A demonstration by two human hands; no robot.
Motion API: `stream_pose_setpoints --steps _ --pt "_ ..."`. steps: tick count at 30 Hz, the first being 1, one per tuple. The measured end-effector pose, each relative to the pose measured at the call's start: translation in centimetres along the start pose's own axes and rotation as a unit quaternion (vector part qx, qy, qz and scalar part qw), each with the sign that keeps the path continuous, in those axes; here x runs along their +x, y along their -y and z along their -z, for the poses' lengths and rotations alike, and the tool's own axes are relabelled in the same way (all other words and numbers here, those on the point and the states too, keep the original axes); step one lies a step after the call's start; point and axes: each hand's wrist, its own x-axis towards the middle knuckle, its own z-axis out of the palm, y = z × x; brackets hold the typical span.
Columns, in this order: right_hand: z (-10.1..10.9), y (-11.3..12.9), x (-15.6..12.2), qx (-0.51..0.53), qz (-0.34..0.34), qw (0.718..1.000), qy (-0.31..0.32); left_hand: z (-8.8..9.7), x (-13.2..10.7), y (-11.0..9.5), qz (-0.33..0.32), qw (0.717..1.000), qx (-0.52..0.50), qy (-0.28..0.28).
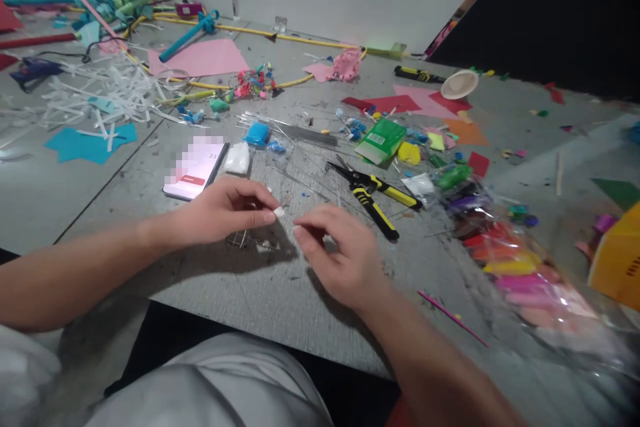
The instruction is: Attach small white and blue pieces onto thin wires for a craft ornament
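Observation:
My left hand [235,208] pinches a small white lump of what looks like modelling clay [279,212] between thumb and fingertips. Just to its right, my right hand [343,250] has thumb and forefinger curled close together; whatever may be between them is too small to make out. Beyond my left hand lie a white lump of clay [237,158] and a blue one [257,135]. A phone with a lit screen [197,167] is beside my left wrist. Thin wire pieces [241,239] show under my left hand. Black and yellow pliers [375,197] rest behind my right hand.
White paper strips [115,90] are heaped at the left. Grey wires [300,131] lie across the middle. Colourful clay packs [520,267] and a green packet [381,142] spread at the right. A pink thin tool [453,318] lies beside my right forearm.

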Motion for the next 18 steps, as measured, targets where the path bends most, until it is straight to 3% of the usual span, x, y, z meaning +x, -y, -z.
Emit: stream_pose_setpoints --steps 4,8,18 --pt "-0.4 1.3 -1.0 -0.022 0.046 0.998 -0.034 -1.7 -1.2 -0.3 0.033 0.993 -0.116 0.015" --pt "-0.7 1.7 -1.5 -0.022 0.049 0.998 -0.043 -2.2 -1.6 -0.2 0.026 0.987 -0.155 0.032" --pt "-0.9 1.4 -1.6 -0.048 0.048 0.996 -0.056 -1.6 -1.3 -0.2 -0.053 0.997 -0.046 0.027"
